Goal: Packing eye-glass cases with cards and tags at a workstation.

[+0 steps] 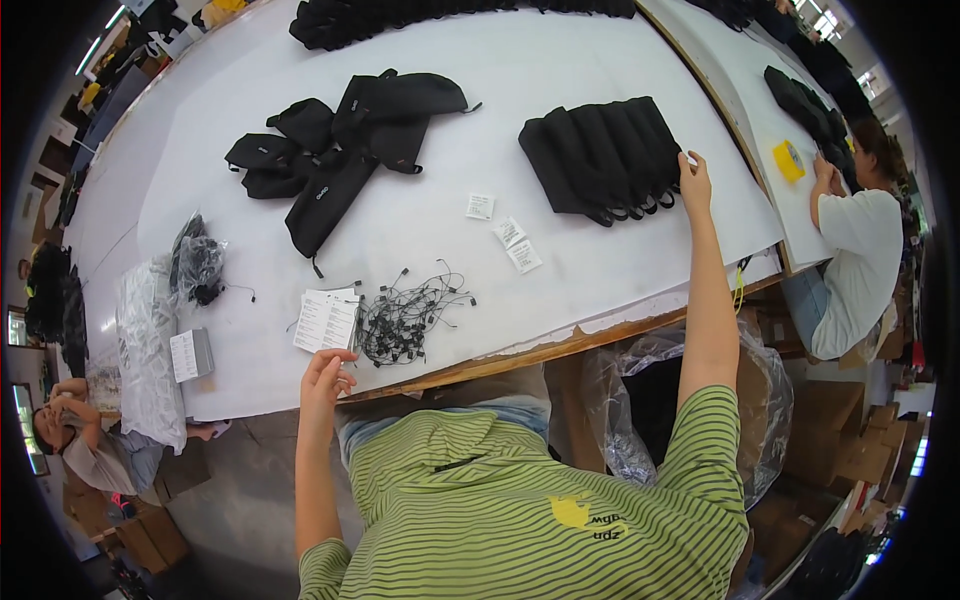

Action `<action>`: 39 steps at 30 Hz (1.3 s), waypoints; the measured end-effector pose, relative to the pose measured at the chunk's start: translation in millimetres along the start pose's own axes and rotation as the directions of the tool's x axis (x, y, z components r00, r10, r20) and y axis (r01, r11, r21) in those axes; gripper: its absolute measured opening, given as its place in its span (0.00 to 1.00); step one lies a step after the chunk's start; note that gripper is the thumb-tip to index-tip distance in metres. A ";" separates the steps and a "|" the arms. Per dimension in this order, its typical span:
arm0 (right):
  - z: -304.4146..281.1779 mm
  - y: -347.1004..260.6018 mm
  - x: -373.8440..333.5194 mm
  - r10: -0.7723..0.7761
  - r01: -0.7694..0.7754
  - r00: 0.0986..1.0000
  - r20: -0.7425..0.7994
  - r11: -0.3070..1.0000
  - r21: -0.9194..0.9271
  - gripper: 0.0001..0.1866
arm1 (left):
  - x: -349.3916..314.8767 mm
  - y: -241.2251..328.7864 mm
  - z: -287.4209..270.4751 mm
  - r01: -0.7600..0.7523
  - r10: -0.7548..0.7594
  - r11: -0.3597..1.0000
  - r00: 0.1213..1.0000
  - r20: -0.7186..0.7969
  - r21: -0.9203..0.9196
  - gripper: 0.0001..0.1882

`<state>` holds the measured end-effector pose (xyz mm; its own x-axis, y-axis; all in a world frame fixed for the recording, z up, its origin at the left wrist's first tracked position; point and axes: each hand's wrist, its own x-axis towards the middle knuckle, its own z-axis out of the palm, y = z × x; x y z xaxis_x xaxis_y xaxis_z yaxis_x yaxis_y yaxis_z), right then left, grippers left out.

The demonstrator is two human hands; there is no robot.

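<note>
My right hand (695,183) was at the black bags' (600,155) right edge on the table (610,275), perhaps steadying their row; could not tell if gripping. Left hand (326,383) loosely open by cards (325,320) and strings (400,328), seemingly laid within reach.

The right hand (695,180) is at the right edge of a row of overlapping black pouches (600,158) on the white table (620,275). The left hand (327,376) — fingers loosely bent — is at the near edge, beside a stack of printed cards (325,322) and a tangle of black cords (405,322). Farther off lies a loose heap of black pouches (335,195); small white labels (480,207) lie between heap and row. At right, a co-worker (858,250) sits near a yellow tape roll (788,160).
</note>
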<state>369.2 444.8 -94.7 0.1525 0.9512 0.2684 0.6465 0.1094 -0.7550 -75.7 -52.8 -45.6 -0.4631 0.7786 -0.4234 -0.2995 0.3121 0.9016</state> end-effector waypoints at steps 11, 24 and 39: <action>-28.9 12.5 15.2 0.150 -0.145 0.987 0.050 0.985 -0.095 0.15 | 13.6 -0.8 -15.9 -0.184 0.193 0.977 0.978 -0.079 0.104 0.09; 70.2 -194.9 -232.1 -0.381 0.332 0.713 0.589 0.923 0.194 0.06 | 58.5 -21.6 -51.0 -0.057 0.577 0.324 0.803 -0.149 0.944 0.33; 99.5 -275.2 -292.3 -0.380 0.011 0.458 0.804 0.906 0.422 0.07 | 18.8 20.9 0.9 -0.352 0.457 0.842 0.868 -0.193 0.408 0.14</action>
<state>72.3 165.4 -25.0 -0.7767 0.6258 -0.0708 0.2719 0.2318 -0.9340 -89.9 -31.1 -34.7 -0.7003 0.7134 0.0269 0.2515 0.2112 0.9445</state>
